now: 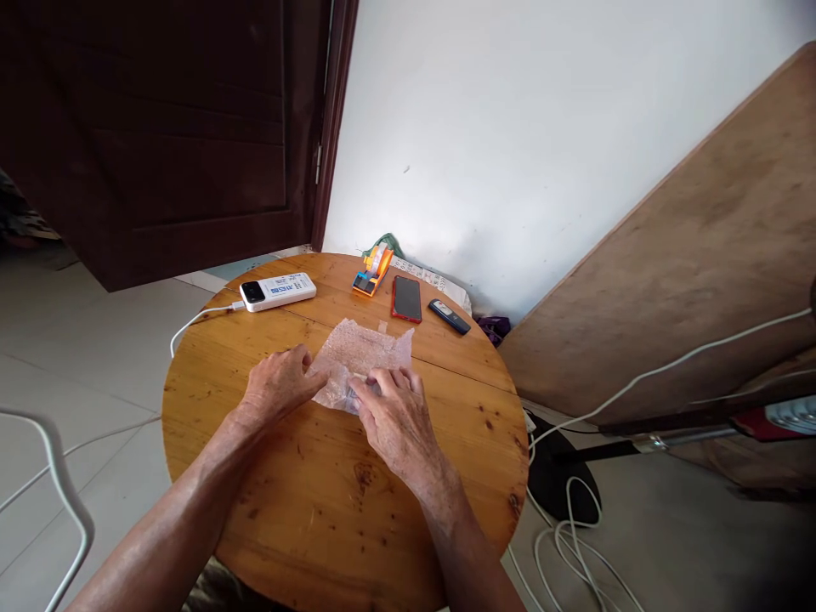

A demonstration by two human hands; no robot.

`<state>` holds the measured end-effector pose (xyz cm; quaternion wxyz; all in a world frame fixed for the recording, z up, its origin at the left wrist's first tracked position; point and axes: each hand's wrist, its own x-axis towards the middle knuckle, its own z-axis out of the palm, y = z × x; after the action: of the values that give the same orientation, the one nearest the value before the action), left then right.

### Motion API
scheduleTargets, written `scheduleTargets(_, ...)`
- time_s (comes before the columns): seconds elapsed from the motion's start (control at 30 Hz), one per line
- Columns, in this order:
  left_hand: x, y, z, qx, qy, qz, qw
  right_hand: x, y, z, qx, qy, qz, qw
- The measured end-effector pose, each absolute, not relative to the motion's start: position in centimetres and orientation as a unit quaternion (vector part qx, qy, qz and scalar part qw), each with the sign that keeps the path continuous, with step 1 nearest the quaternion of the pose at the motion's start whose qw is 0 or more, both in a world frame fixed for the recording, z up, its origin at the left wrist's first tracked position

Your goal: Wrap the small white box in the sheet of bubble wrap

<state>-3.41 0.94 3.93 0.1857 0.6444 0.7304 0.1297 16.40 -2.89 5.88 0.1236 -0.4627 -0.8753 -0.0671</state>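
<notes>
A sheet of clear bubble wrap [366, 350] lies on the round wooden table [306, 501]. My left hand [279, 384] pinches the sheet's left edge with closed fingers. My right hand [396, 416] presses down on the sheet's near part, fingers curled over the fold. Something small seems to sit inside the fold under my right fingers, but I cannot make it out.
At the table's far side lie a white power bank [278, 291] with a white cable [191, 325], an orange tape dispenser [374, 271], a red-edged phone [406, 298] and a small dark handset [450, 316]. A wooden board [701, 255] leans at the right. White cables [574, 544] lie on the floor.
</notes>
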Motion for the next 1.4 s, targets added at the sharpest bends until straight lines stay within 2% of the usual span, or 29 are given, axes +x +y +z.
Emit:
scheduleTargets(0.13,-3.7,0.9,4.0,0.654,0.727,0.109,0.182,16.4,-2.9,5.7,-0.466,-0.874,-0.058,0.128)
scheduleTargets(0.23,-3.9,1.1,3.9,0.673,0.693,0.130,0.222,16.3,-2.9,5.7,-0.468,-0.873,-0.052,0.131)
scheduleTargets(0.47,-3.7,1.3,3.5,0.655,0.625,0.256,0.339,16.0,-3.1,6.1,-0.476,-0.869,-0.055,0.126)
scheduleTargets(0.73,-1.1,0.3,3.3,0.644,0.580,0.368,0.337,15.9,-2.9,5.7,-0.465,-0.873,-0.069,0.132)
scheduleTargets(1.07,0.1,-0.7,3.0,0.721,0.497,0.414,0.247,16.4,-2.6,5.1,-0.482,-0.850,-0.017,0.210)
scheduleTargets(1.27,0.0,-1.6,3.5,0.778,0.427,0.395,0.238,17.2,-2.2,5.1,-0.483,-0.840,0.052,0.244)
scheduleTargets(1.4,0.1,-1.9,3.5,0.820,0.420,0.360,0.145,18.2,-1.9,5.1,-0.481,-0.831,0.094,0.263)
